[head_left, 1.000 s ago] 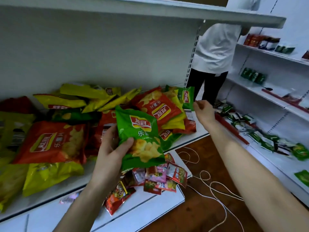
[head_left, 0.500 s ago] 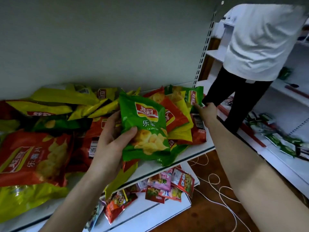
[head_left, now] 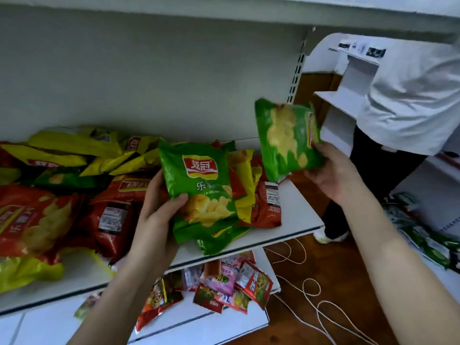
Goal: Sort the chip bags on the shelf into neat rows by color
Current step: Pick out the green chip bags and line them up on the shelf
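Note:
My left hand [head_left: 155,210] grips a green chip bag [head_left: 199,188] by its left edge, held upright above the white shelf [head_left: 296,215]. A second green chip bag [head_left: 286,138], blurred and tilted, is gripped by my right hand [head_left: 333,175] in the air over the shelf's right end. On the shelf lies a jumbled pile: yellow bags [head_left: 82,145] at the back, red bags [head_left: 34,220] at the left and middle, a red bag [head_left: 267,202] and yellow ones [head_left: 242,170] behind the held bag, and another green bag [head_left: 216,239] at the front edge.
A lower shelf [head_left: 224,324] holds several small snack packets [head_left: 234,285]. A person in a white shirt [head_left: 408,100] stands close on the right by another shelf unit with green packets [head_left: 428,245]. White cord [head_left: 311,290] loops on the wooden floor.
My right hand has lifted a green bag off the right end of the pile and raised it. My left hand keeps holding its green bag.

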Demonstrator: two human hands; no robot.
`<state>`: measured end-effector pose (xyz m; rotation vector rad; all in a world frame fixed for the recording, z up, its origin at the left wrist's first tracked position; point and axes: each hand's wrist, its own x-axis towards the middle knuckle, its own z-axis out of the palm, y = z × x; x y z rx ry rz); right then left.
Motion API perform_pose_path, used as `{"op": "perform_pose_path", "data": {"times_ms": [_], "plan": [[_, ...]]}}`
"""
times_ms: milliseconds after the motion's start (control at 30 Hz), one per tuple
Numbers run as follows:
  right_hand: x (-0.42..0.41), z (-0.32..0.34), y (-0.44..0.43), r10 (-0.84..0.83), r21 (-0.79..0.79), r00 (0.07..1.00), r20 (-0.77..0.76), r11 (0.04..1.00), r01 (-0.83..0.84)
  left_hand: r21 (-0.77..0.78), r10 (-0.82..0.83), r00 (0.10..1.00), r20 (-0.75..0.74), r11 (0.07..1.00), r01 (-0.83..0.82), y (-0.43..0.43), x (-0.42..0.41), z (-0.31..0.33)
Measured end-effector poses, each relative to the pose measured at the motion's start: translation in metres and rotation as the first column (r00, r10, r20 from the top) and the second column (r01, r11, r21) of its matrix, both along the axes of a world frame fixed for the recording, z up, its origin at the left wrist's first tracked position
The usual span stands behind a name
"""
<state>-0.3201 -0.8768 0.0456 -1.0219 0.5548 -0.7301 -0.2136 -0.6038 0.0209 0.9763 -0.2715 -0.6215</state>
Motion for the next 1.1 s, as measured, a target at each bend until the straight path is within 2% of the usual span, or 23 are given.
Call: {"op": "perform_pose_path", "data": {"times_ms": [67,100,167,233,300,467,533,633,700,733,800,867,933,967,1033,1100], "plan": [[-0.006,0.004,0.029,0.153,-0.139,0.984,-0.094,0.976,-0.166,-0.008,0.05,0.998,-0.045,0.999,-0.05,-0.002,-0.012,-0.004],[-0.006,0.004,0.046,0.16,-0.265,0.972,-0.17,0.943,-0.202,-0.008,0.062,0.996,-0.07,0.998,-0.062,-0.003,-0.02,-0.006],[-0.004,-0.006,0.077,0.093,-0.585,0.948,-0.305,0.767,-0.264,0.01,0.034,0.993,-0.114,0.999,-0.033,0.0,-0.037,-0.01],[-0.002,-0.021,0.101,0.09,-0.764,0.933,-0.349,0.549,-0.339,0.043,0.0,0.991,-0.136,0.999,0.006,0.007,-0.053,-0.01],[0.002,-0.031,0.11,0.133,-0.807,0.923,-0.36,0.451,-0.38,0.052,0.035,0.991,-0.128,0.998,-0.028,0.016,-0.06,-0.013],[0.02,-0.02,0.108,0.259,-0.801,0.876,-0.407,0.36,-0.479,0.027,0.035,0.99,-0.133,0.999,-0.031,0.026,-0.065,-0.008],[0.029,-0.016,0.11,0.292,-0.823,0.878,-0.38,0.326,-0.465,0.082,0.048,0.994,-0.1,0.996,-0.04,0.026,-0.063,-0.001],[0.044,0.0,0.101,0.356,-0.783,0.847,-0.394,0.354,-0.512,0.142,0.135,0.989,-0.057,0.982,-0.126,0.024,-0.054,0.006],[0.065,0.014,0.08,0.321,-0.736,0.879,-0.353,0.484,-0.473,0.112,0.202,0.978,-0.056,0.974,-0.195,0.024,-0.046,0.008],[0.08,0.018,0.065,0.217,-0.746,0.921,-0.322,0.541,-0.388,0.102,0.225,0.973,-0.054,0.97,-0.219,0.025,-0.043,0.009],[0.112,0.02,0.031,-0.041,-0.795,0.931,-0.363,0.536,-0.286,0.099,0.262,0.964,-0.048,0.961,-0.256,0.027,-0.037,0.012],[0.139,0.013,0.002,-0.168,-0.756,0.816,-0.553,0.514,-0.406,0.103,0.28,0.959,-0.038,0.956,-0.275,0.03,-0.03,0.013],[0.159,-0.001,-0.015,-0.154,-0.614,0.648,-0.746,0.536,-0.579,0.119,0.273,0.961,-0.037,0.956,-0.266,0.034,-0.024,0.015],[0.165,-0.006,-0.018,-0.115,-0.54,0.584,-0.804,0.555,-0.633,0.132,0.266,0.964,-0.029,0.957,-0.26,0.035,-0.021,0.015],[0.175,-0.015,-0.019,-0.039,-0.438,0.514,-0.857,0.579,-0.687,0.159,0.245,0.969,-0.011,0.958,-0.24,0.036,-0.015,0.014],[0.182,-0.022,-0.02,-0.059,-0.407,0.458,-0.887,0.569,-0.714,0.157,0.239,0.971,-0.007,0.959,-0.235,0.035,-0.012,0.013]]}}
